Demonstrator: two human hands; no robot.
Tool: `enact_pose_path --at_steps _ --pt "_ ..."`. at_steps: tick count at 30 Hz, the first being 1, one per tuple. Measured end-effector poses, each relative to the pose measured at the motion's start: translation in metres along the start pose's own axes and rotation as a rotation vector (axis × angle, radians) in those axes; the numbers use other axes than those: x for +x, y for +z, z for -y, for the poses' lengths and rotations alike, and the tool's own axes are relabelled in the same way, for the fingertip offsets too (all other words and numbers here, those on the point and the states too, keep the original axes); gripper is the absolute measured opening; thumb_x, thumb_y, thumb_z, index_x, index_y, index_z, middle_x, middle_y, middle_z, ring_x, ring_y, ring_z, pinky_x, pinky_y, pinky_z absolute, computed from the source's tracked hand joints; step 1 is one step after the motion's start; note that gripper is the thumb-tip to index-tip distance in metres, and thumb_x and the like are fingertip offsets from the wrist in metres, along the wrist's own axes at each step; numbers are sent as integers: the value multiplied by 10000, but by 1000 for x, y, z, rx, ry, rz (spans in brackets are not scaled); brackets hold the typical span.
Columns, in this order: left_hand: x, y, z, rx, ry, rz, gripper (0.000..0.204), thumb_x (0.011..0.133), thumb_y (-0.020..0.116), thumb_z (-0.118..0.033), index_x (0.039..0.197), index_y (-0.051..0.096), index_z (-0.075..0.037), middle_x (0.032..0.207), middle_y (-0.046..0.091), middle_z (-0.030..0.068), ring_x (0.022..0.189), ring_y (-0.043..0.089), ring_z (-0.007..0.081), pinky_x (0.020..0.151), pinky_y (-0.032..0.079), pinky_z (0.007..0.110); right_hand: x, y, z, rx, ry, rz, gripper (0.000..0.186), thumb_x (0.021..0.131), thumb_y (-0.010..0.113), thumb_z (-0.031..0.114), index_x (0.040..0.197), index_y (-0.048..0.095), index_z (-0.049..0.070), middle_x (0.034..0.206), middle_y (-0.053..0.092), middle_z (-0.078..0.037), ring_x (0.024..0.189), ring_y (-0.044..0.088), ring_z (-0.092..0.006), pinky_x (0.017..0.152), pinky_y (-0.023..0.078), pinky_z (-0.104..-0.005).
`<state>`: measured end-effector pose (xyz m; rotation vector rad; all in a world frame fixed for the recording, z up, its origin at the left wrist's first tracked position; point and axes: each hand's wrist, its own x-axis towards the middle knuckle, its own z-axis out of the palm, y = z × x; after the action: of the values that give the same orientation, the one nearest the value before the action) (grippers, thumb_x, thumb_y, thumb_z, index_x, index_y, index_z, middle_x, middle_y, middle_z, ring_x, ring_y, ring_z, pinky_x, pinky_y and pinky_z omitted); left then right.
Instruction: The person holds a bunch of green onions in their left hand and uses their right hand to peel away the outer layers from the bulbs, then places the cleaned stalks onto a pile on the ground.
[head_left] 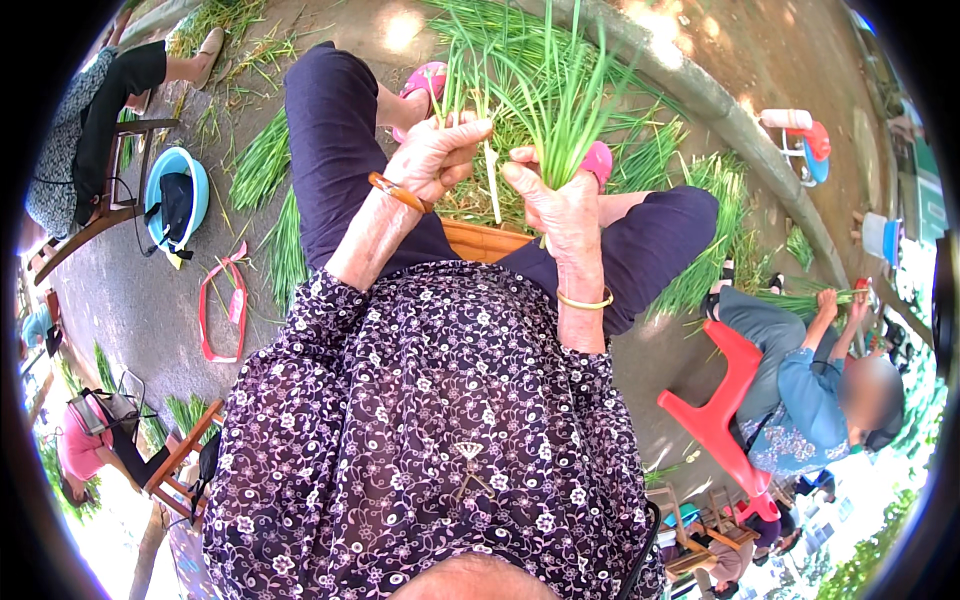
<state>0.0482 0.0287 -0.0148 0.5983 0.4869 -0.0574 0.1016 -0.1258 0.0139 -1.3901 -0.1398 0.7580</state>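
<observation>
My left hand, below a brown bangle, is closed in a pinch on a few green chive stalks. A pale stalk hangs just right of its fingertips; whether they grip it I cannot tell. To its right, my right hand is wrapped round a bunch of long green chives, leaves fanning upward and away from me. The two hands are close together but apart, above my spread knees. Beyond them a large heap of chives covers the ground, and trimmings lie between my feet.
A wooden edge shows between my thighs. On the left are more chives, a blue basin holding a black bag, and a red strap. At right, a red stool stands beside a seated person handling chives. A pale curb curves behind.
</observation>
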Motion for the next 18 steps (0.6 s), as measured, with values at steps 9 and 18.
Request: enact_pose_path --at_steps 9,18 --pt "-3 16 8 49 -5 -116 48 779 562 -61 784 517 -44 499 367 -71 335 239 7 299 165 164 4 3 -17 -128 1 -35 121 724 631 109 768 606 -2 582 524 26 500 436 -37 448 352 -194" --pt "3 7 11 68 50 -108 134 721 634 -73 687 508 -44 484 384 -56 332 269 32 309 178 179 4 1 -20 -269 -85 -88 116 732 622 111 753 613 -2 573 537 19 495 446 -41 444 357 -203"
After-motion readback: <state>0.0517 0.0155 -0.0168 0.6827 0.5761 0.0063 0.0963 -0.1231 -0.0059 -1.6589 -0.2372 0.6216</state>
